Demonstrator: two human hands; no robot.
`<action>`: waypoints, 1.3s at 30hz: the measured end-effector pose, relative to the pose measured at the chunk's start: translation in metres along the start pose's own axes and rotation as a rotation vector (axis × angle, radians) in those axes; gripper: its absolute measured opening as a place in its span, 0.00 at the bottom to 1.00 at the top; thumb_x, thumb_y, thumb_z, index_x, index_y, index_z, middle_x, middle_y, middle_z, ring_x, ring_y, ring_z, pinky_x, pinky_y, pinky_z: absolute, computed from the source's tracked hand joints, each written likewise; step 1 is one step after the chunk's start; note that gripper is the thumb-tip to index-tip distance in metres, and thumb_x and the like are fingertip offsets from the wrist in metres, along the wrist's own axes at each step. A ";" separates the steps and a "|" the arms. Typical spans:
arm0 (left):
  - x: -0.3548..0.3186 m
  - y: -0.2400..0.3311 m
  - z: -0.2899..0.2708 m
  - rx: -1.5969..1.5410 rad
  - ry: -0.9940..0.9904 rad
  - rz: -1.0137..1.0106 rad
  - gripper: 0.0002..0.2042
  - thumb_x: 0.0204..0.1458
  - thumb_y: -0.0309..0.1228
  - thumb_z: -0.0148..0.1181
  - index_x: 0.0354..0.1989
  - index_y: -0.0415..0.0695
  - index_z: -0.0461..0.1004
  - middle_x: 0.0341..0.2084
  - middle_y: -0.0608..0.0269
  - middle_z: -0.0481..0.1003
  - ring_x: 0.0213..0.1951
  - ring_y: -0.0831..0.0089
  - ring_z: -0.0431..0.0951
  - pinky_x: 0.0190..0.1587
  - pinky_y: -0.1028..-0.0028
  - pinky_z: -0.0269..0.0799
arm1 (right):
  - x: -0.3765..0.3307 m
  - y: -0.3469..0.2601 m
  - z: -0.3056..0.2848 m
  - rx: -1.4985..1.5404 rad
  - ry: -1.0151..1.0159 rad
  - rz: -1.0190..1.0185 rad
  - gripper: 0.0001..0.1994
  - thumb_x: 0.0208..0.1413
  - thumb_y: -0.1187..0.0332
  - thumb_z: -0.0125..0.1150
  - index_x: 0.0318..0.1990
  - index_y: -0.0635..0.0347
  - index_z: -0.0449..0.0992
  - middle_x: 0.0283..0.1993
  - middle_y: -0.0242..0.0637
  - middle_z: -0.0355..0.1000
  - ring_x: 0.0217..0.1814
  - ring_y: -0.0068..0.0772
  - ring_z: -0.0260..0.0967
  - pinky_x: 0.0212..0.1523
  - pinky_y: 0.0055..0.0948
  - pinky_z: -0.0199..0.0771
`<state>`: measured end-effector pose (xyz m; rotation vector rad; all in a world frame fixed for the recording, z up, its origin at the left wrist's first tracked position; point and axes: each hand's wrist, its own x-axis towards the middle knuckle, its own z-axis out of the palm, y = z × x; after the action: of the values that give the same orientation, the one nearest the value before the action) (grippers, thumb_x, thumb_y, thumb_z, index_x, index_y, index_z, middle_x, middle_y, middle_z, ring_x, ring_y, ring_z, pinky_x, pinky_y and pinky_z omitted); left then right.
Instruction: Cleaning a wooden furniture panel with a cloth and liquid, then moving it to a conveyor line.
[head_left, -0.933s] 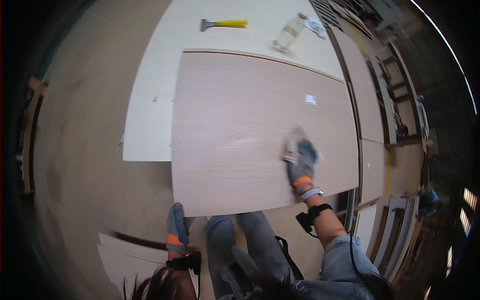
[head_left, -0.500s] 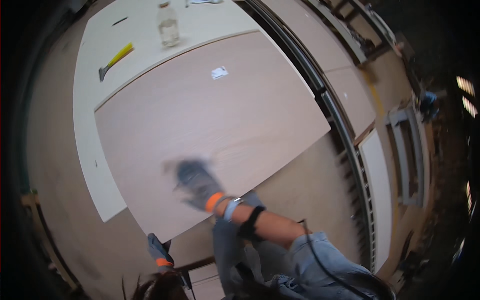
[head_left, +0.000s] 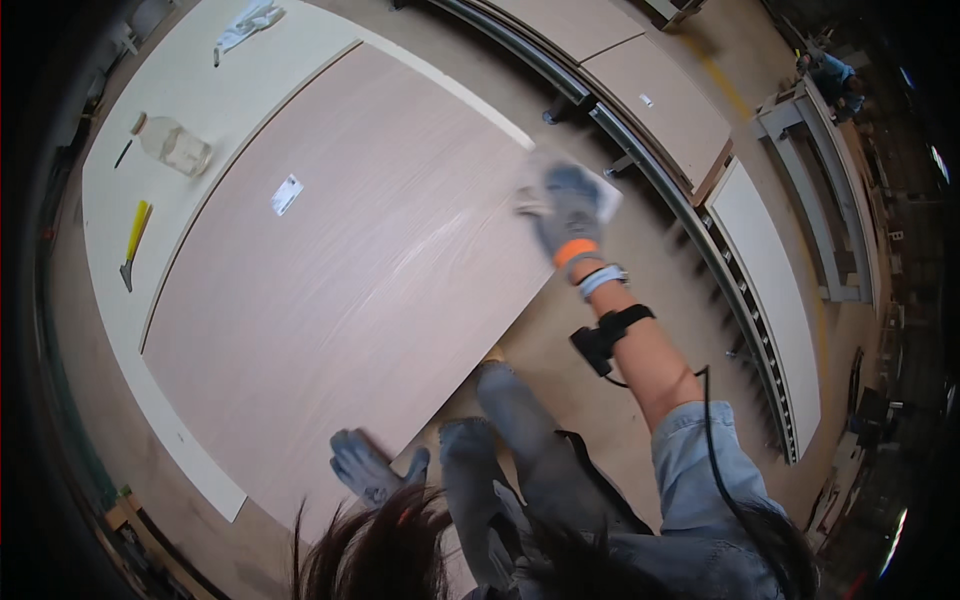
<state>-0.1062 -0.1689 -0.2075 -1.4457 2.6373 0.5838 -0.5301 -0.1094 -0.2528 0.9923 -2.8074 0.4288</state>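
A large pale wood-grain panel lies flat before me on a white board. At the panel's right corner, my right hand, in a grey glove with an orange cuff, presses down on a beige cloth; motion blurs both, and part of the cloth is hidden under the palm. My left hand, also gloved, rests by the panel's near edge with its thumb and fingers spread, holding nothing. A small white label sits on the panel's far left part.
On the white board are a clear bottle lying in view, a yellow-handled scraper, a dark pen-like stick and a whitish cloth. A metal roller rail runs along the right. Beyond it lie more panels. A person is far right.
My right hand has swept the cloth from the panel's near part to its right corner. My left hand has moved from the near corner along the edge, fingers spread. The view has turned.
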 end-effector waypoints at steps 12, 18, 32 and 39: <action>0.034 -0.006 0.062 0.533 0.095 0.061 0.25 0.54 0.26 0.40 0.63 0.44 0.53 0.65 0.49 0.50 0.66 0.45 0.46 0.64 0.41 0.40 | -0.215 0.230 0.018 0.942 -1.112 0.563 0.12 0.54 0.71 0.47 0.45 0.57 0.73 0.45 0.36 0.72 0.53 0.31 0.66 0.53 0.29 0.65; 0.039 0.040 0.052 0.470 0.034 0.034 0.26 0.57 0.31 0.38 0.65 0.45 0.50 0.67 0.52 0.46 0.67 0.47 0.45 0.65 0.43 0.37 | -0.108 0.269 0.031 0.971 -0.928 0.837 0.20 0.59 0.50 0.44 0.43 0.53 0.76 0.46 0.30 0.73 0.45 0.31 0.66 0.52 0.33 0.62; -0.074 0.074 -0.172 0.316 0.036 0.277 0.26 0.47 0.24 0.48 0.60 0.40 0.59 0.59 0.45 0.61 0.58 0.42 0.62 0.61 0.48 0.54 | 0.084 0.131 -0.095 1.922 -0.788 0.335 0.31 0.56 0.42 0.41 0.56 0.59 0.69 0.54 0.42 0.70 0.54 0.42 0.68 0.56 0.38 0.68; -0.089 0.084 -0.322 0.079 0.205 0.482 0.19 0.41 0.21 0.54 0.46 0.41 0.70 0.41 0.50 0.73 0.44 0.54 0.73 0.46 0.66 0.70 | 0.116 0.029 -0.197 1.561 -0.333 0.196 0.34 0.52 0.40 0.53 0.54 0.63 0.68 0.45 0.41 0.72 0.42 0.36 0.71 0.45 0.32 0.73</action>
<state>-0.0899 -0.1745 0.1366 -0.8854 3.1524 0.3695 -0.6324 -0.0961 -0.0463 0.8700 -2.3779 2.8674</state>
